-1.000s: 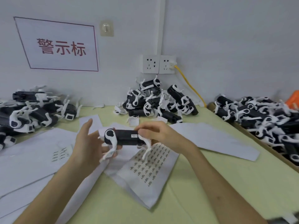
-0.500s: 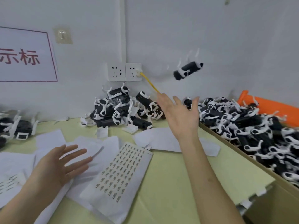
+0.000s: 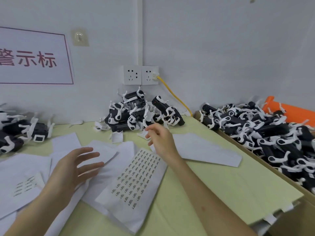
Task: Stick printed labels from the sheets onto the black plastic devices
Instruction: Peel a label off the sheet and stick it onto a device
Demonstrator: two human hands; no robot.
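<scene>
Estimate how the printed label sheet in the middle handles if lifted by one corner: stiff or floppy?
Probably floppy: the label sheet is thin paper lying flat, so a corner lift would likely make it sag. It is likely very light for its area. If pushed, it may slide rather than stay put, since it rests partly on loose white sheets.

Table (image 3: 213,176): label sheets (image 3: 136,178), device piles (image 3: 141,113).
</scene>
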